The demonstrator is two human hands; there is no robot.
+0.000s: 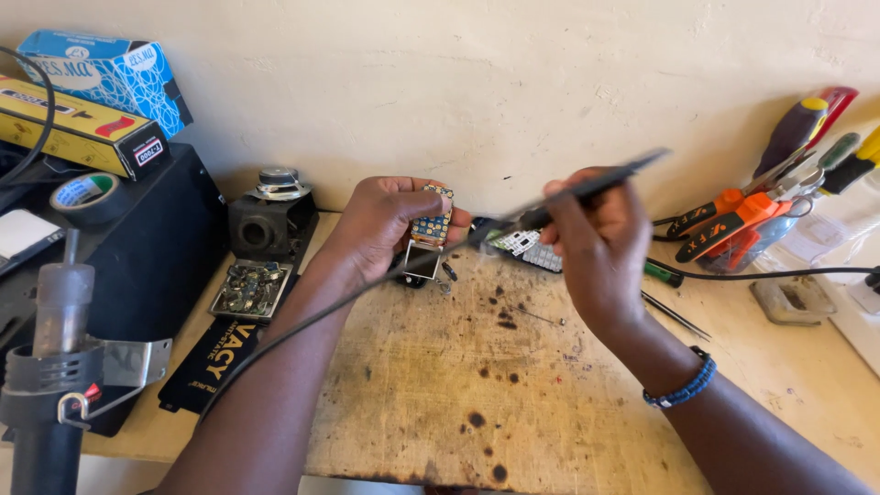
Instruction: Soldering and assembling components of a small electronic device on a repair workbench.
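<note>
My left hand [380, 229] holds a small phone circuit board [429, 234] upright above the back of a scorched wooden work board [477, 385]; the circuit board shows gold keypad contacts and a small dark screen. My right hand [596, 247] grips a thin dark soldering iron [587, 188] like a pen, its tip pointing left toward the circuit board. The iron's black cable [330, 307] runs down across my left forearm. A phone keypad piece [530, 247] lies just behind my right hand.
A hot-air gun [50, 367] stands at the front left beside a black box [156, 257] with tape and cartons on it. A tray of small parts [249, 289] and a small speaker [273, 220] sit left. Pliers and screwdrivers [761, 197] stand at the right wall.
</note>
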